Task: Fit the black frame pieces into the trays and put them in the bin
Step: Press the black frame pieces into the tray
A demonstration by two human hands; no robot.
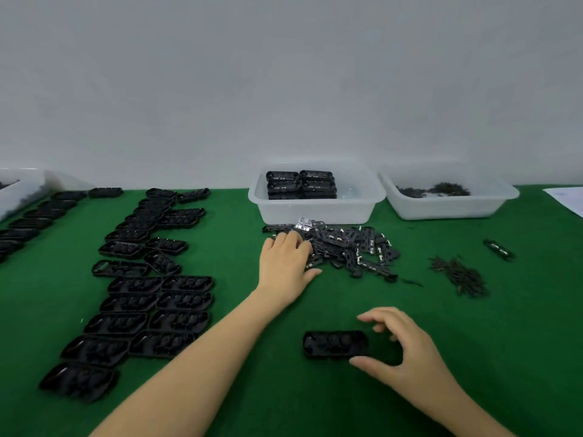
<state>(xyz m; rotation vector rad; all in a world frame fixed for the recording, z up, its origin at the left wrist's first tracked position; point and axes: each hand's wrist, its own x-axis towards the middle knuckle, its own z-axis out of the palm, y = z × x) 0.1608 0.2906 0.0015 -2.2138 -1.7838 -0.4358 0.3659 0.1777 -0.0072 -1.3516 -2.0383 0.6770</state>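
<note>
A green tabletop (239, 405) runs to a pale wall (284, 74), with a second clear tub (448, 206) of small dark bits far right, a loose heap of similar bits (457, 275) nearer, and white paper (568, 200) at the right edge.

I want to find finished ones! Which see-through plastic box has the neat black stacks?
The clear plastic bin directly behind the frame pile; its right neighbour holds loose scraps.
</note>
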